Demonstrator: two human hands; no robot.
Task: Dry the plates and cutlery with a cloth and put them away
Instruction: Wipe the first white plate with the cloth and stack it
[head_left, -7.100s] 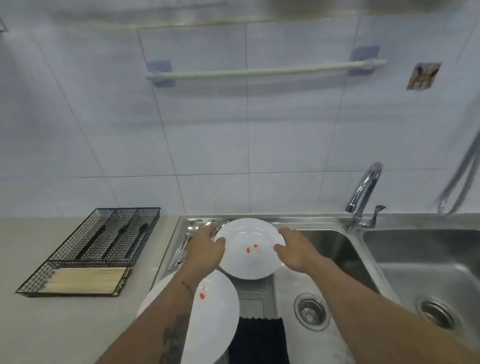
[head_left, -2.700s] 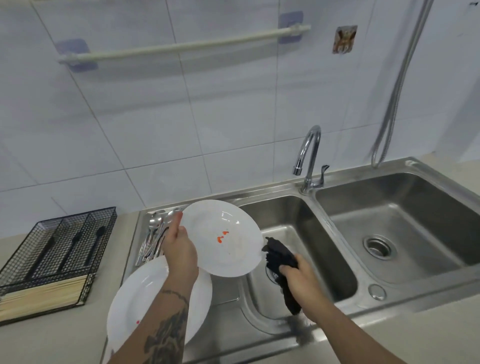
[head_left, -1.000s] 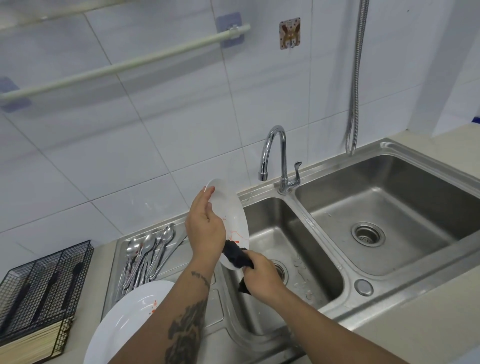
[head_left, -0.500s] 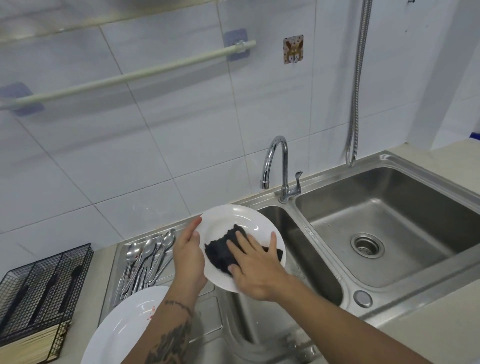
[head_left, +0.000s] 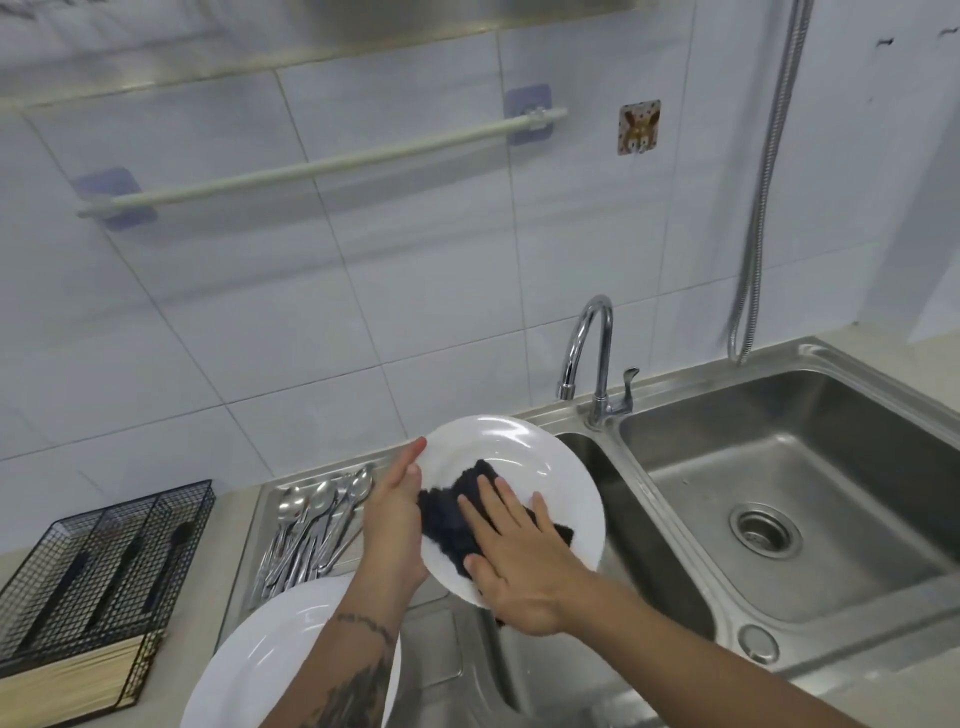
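left hand (head_left: 390, 525) gripping white plate (head_left: 524, 467) by its left rim, tilted over the sink (head_left: 649, 519). right hand (head_left: 514, 561) flat, fingers spread, pressing dark cloth (head_left: 452, 525) onto plate face. spoons (head_left: 311, 530) on drainboard, second plate (head_left: 270, 660) below.

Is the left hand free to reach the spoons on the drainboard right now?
Probably not: the left hand grips the plate while the right hand presses the cloth on it. The spoons lie unobstructed beside it.
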